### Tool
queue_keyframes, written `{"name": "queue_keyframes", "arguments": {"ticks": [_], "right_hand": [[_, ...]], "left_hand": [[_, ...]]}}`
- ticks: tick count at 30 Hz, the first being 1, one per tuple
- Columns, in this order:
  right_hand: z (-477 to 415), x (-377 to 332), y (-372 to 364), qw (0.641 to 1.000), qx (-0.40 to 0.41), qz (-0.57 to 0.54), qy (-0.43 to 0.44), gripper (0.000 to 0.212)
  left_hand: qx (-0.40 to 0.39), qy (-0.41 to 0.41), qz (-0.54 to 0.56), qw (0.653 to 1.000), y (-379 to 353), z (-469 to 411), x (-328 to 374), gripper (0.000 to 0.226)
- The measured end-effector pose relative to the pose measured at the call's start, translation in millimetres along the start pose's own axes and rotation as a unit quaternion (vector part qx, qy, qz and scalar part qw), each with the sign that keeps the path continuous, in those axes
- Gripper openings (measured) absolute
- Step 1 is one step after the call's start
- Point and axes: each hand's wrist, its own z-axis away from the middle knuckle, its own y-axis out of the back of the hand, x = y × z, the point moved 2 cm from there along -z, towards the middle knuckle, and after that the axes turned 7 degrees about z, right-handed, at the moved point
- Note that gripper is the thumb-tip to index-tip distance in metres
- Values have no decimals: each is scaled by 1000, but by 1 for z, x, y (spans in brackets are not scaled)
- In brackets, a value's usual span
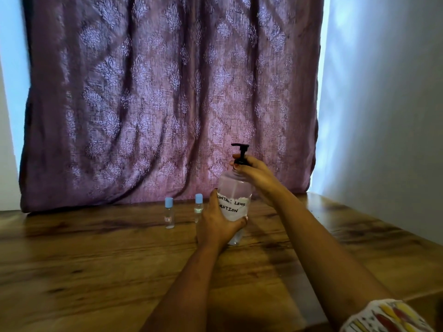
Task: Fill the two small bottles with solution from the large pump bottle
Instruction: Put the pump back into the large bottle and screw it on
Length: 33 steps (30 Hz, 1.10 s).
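**You are near the start: both small bottles are shut**

The wooden table (pixel 96 259) fills the low half of your view, and a purple curtain (pixel 167 92) hangs behind it at 12 o'clock.

The large pump bottle (pixel 233 188) stands upright on the table, right in front of you. It has a white label with writing on it. How much solution is inside is hard to tell.

Your left hand (pixel 215 226) is wrapped round the low part of the big bottle, fingers curled on it, holding it steady. Your right hand (pixel 254 173) is up at the neck, fingers curled round the base of the black pump (pixel 241 154). I think you are getting the pump ready, or twisting it loose.

The two small bottles stand at 9 o'clock from the big bottle, a little apart from each other. The first small bottle (pixel 169 213) is the far one. The second small bottle (pixel 198 207) is just beside your left hand.

Each one has its blue cap (pixel 169 202) on, so nothing can go in yet. I cannot tell how full they are.

Left to do, as I judge it: take off both caps, fill each small bottle, and close them again
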Motion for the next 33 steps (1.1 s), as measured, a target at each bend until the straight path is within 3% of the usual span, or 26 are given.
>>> {"name": "queue_keyframes", "arguments": {"ticks": [3, 8, 11, 13, 18, 26, 30, 33], "right_hand": [[0, 0, 4, 999, 31, 11, 5, 37], [0, -5, 9, 973, 184, 135, 30, 40], [-1, -5, 8, 976, 141, 157, 46, 29], [1, -5, 5, 994, 67, 84, 35, 18], [3, -2, 10, 999, -29, -15, 24, 25], [-1, 4, 3, 992, 102, 67, 44, 14], [5, -2, -4, 977, 167, 118, 57, 24], [10, -1, -4, 975, 169, 134, 52, 36]], "left_hand": [[-1, -3, 2, 1000, -2, 0, -1, 107], [-25, -40, -4, 999, -8, 2, 4, 111], [-33, -37, -6, 999, -9, 0, 3, 109], [-29, -24, -6, 999, -8, -1, 0, 109], [-9, -15, -5, 1000, -5, -1, -1, 108], [-5, -12, -17, 1000, -9, -1, -1, 104], [10, -30, -2, 1000, -11, -2, 1, 101], [15, -29, -12, 999, -13, 1, 2, 94]]}}
